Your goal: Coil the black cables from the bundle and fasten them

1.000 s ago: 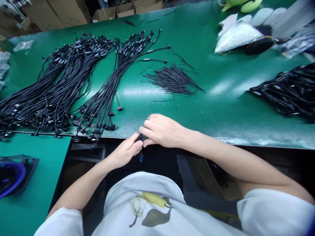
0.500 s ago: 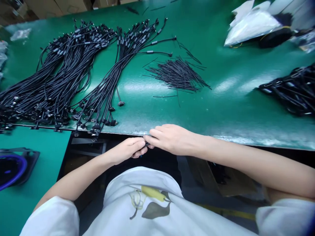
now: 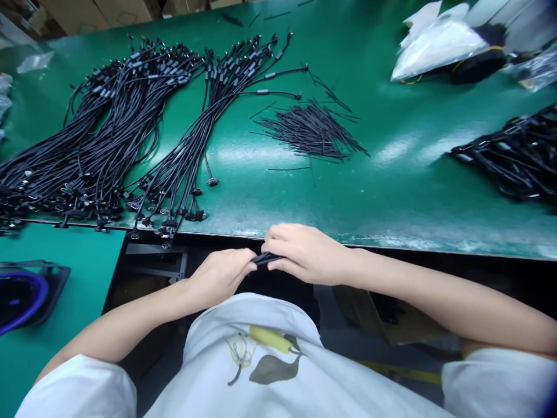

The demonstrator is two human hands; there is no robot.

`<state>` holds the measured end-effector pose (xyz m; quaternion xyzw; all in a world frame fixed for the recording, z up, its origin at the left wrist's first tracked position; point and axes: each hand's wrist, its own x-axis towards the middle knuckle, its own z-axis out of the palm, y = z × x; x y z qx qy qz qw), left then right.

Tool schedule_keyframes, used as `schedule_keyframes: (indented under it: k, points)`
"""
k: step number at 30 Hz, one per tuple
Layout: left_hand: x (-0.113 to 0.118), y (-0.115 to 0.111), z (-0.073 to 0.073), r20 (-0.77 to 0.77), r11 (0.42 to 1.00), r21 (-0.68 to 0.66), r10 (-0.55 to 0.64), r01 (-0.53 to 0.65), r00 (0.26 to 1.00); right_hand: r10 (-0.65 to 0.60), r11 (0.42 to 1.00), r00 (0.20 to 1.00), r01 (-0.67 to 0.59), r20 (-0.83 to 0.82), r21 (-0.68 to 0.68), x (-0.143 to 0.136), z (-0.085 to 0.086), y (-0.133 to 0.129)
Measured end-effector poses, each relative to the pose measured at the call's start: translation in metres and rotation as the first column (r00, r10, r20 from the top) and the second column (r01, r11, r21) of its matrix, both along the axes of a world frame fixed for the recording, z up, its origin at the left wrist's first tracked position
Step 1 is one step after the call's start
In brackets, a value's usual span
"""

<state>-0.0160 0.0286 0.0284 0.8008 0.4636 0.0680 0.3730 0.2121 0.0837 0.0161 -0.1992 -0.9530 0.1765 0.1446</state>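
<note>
- In the head view, your left hand [image 3: 223,271] has a narrow grip: its thumb and fingers pinch one end of a dark, cord-like bundle [image 3: 267,259].
- Your right hand [image 3: 302,252] grips the other end the same way, fingers curled over it; only a short stretch of the bundle shows between your two hands.
- You hold that bundle just off the near edge of the green worktop [image 3: 391,197], in front of your white shirt [image 3: 209,360].
- Ahead of your hands on the worktop lies a loose heap of thin black strips [image 3: 308,132], with a few stray ones around it.
- Left of that heap, you have a smaller fan of black cables [image 3: 204,125], and beside it a larger cable pile [image 3: 117,125]; connectors from both hang over the near edge.
- To your far right sits a mass of black cables [image 3: 513,159], partly out of view.
- Beyond it are a white bag [image 3: 437,49] and other plastic packaging.
</note>
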Motion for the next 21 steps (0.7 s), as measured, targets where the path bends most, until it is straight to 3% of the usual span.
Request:
schedule_keyframes:
  k: [3, 9, 16, 18, 21]
  points:
    - [-0.001, 0.005, -0.003, 0.079, 0.993, -0.037, 0.114, -0.111, 0.99, -0.132, 0.991, 0.989, 0.131, -0.067, -0.018, -0.001, -0.005, 0.001]
    - [-0.003, 0.011, 0.0, 0.165, 0.972, -0.222, 0.108, -0.07, 0.98, -0.074, 0.997, 0.996, 0.075, -0.053, 0.009, -0.005, -0.006, 0.0]
    - [0.0, 0.014, -0.006, 0.171, 0.961, -0.262, 0.134, -0.086, 0.976, -0.177, 0.936, 0.969, 0.113, -0.17, -0.334, -0.005, -0.005, 0.01]
    - [0.001, 0.016, -0.007, 0.164, 0.957, -0.271, 0.146, -0.098, 0.976, -0.252, 0.935, 0.954, 0.196, -0.165, -0.296, -0.007, -0.009, 0.01]
    - [0.002, 0.018, -0.005, 0.15, 0.954, -0.272, 0.167, -0.122, 0.974, -0.294, 0.952, 0.949, 0.279, -0.115, -0.128, -0.01, -0.012, 0.007]
